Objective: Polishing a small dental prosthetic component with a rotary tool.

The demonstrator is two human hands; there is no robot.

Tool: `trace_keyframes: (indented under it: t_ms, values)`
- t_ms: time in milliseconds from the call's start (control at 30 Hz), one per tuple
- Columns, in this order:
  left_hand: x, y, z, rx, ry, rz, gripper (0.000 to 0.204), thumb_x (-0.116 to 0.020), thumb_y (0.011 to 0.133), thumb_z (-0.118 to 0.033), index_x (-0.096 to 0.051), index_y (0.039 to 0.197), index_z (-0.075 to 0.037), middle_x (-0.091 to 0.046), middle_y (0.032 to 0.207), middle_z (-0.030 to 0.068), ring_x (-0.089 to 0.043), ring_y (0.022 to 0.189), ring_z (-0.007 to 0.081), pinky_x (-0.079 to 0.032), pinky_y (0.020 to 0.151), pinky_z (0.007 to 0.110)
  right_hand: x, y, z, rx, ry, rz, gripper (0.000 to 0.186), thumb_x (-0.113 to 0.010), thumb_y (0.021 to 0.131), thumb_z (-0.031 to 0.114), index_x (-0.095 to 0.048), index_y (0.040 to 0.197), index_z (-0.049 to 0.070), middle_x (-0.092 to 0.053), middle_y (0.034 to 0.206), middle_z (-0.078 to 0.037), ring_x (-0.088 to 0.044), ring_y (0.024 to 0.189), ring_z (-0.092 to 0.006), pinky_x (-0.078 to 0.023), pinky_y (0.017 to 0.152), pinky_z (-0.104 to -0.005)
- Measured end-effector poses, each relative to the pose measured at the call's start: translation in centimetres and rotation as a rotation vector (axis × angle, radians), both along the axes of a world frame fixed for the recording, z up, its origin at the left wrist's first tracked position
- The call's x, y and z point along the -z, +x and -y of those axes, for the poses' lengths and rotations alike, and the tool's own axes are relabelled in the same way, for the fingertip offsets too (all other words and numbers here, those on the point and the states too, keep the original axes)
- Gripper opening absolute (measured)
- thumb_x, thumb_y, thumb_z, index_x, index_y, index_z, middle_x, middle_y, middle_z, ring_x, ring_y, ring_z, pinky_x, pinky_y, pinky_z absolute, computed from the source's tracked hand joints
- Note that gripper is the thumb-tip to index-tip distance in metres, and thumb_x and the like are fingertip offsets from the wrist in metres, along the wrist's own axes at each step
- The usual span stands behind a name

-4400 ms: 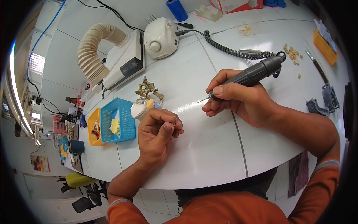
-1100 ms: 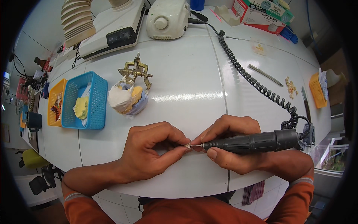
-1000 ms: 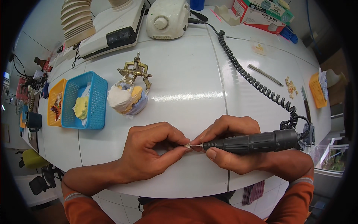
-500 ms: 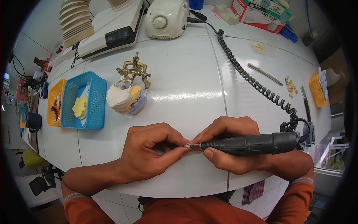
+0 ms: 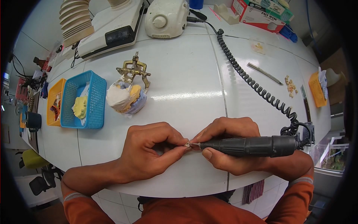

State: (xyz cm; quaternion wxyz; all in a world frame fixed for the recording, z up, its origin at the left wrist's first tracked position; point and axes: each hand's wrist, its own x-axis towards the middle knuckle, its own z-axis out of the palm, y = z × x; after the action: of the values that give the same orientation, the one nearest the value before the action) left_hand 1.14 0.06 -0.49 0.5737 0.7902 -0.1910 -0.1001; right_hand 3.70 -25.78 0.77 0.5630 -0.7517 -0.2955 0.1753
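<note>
small piece pinched against a rotary handpiece tip, both hands over the white bench

left hand (image 5: 149,153) is curled tight, thumb and forefinger closed on a tiny pale piece (image 5: 186,143) – too small to tell what it is. it sits just above the white table (image 5: 179,74), right in front of the person, between the two hands. right hand (image 5: 229,147) is wrapped around the dark handpiece (image 5: 253,145) in a pen-like grip, fingers shut on the barrel, its tip touching the pale piece. a black coiled cord (image 5: 253,84) runs from the back of the handpiece up to the cream control box (image 5: 166,16) at the far edge.

around: a brass articulator with plaster casts (image 5: 128,91) left of centre, a blue basket (image 5: 84,100) and an orange basket (image 5: 54,100) beside it, a suction unit with ribbed hose (image 5: 100,24) at the back, a thin metal tool (image 5: 264,73) and small loose bits (image 5: 290,85) to the right.

risks, as a judgement – the piece is barely held by the fingertips, so a catch from the tip could flick it out of the pinch and off the table edge. fingertips sit right beside the tip, so a slip could nick them. the cord pulling taut could drag the handpiece off line. too much pressure could take off more than wanted or crack the piece.
</note>
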Motion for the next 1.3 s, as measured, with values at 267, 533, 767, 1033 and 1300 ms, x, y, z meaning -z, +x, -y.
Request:
trace_keyframes:
  t_ms: [267,533,767,1033,1300]
  values:
    - [0.1,0.0,-0.1,0.013,0.035,0.02,0.01,-0.084,0.083,0.003,-0.077,0.09,0.002,-0.078,0.089,0.0125,-0.074,0.077,0.0132,-0.055,0.062,0.022,1.6,-0.4,-0.7,0.089,0.121,0.111,0.018,-0.08,0.083,0.01,-0.075,0.099,0.002,-0.075,0.079,-0.011,-0.075,0.067,-0.0176,-0.058,0.062,-0.0282]
    - [-0.1,0.0,0.0,0.021,0.04,0.047,0.01,-0.084,0.082,0.004,-0.077,0.09,0.003,-0.077,0.09,0.013,-0.074,0.077,0.0133,-0.055,0.063,0.024,1.5,-0.5,-0.8,0.069,0.114,0.155,0.019,-0.079,0.081,0.01,-0.075,0.098,0.002,-0.075,0.078,-0.011,-0.075,0.067,-0.02,-0.059,0.063,-0.0296]
    - [-0.1,0.0,0.0,0.017,0.034,0.04,0.011,-0.082,0.083,0.006,-0.076,0.092,0.003,-0.077,0.091,0.0128,-0.075,0.08,0.0159,-0.057,0.068,0.026,1.6,-0.4,-0.7,0.084,0.116,0.152,0.019,-0.079,0.081,0.01,-0.075,0.099,0.002,-0.074,0.078,-0.011,-0.074,0.065,-0.0201,-0.057,0.061,-0.03]
    - [0.0,0.0,0.0,0.014,0.028,0.042,0.01,-0.083,0.083,0.006,-0.076,0.089,0.003,-0.077,0.091,0.0136,-0.076,0.081,0.0164,-0.057,0.069,0.026,1.8,-0.3,-0.8,0.078,0.118,0.16,0.019,-0.079,0.081,0.01,-0.075,0.098,0.002,-0.074,0.077,-0.01,-0.074,0.065,-0.0195,-0.057,0.061,-0.0298]
    - [0.1,-0.1,0.1,0.02,0.026,0.026,0.01,-0.084,0.083,0.007,-0.076,0.088,0.003,-0.077,0.091,0.0145,-0.076,0.081,0.0166,-0.058,0.069,0.026,1.3,-0.5,-0.8,0.099,0.112,0.13,0.018,-0.079,0.08,0.007,-0.075,0.097,0.002,-0.074,0.076,-0.011,-0.074,0.065,-0.0186,-0.056,0.06,-0.0292]
